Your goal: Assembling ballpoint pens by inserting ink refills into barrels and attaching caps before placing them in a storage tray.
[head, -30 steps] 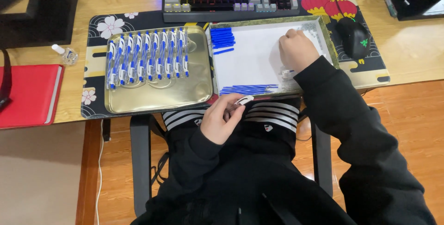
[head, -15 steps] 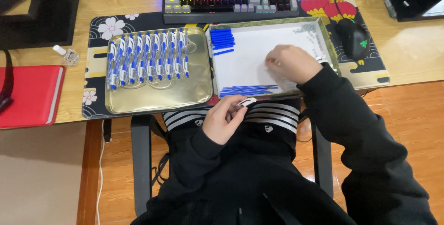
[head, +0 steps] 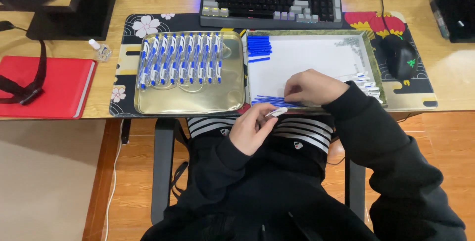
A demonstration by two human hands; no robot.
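Observation:
My left hand (head: 251, 128) is held over my lap just below the desk edge, fingers closed on a small white pen part (head: 276, 112). My right hand (head: 312, 87) rests at the near edge of the white-lined tray (head: 316, 58), fingertips on a row of thin blue refills (head: 269, 101); whether it grips one I cannot tell. The same tray holds a stack of blue pen pieces (head: 259, 47) at its far left and white pen parts (head: 368, 85) at its right. A gold metal tray (head: 190, 100) to the left carries a row of several assembled white-and-blue pens (head: 180, 64).
A keyboard (head: 272, 1) lies behind the trays and a black mouse (head: 400, 55) sits to the right. At the left are a red notebook (head: 47, 92), a small bottle (head: 99, 49) and a black monitor stand (head: 74, 6). Everything sits on a patterned desk mat (head: 148, 23).
My right hand has moved from the tray's far right corner toward me and left, down to the blue refills at the near edge. My left hand stays in place with the white part.

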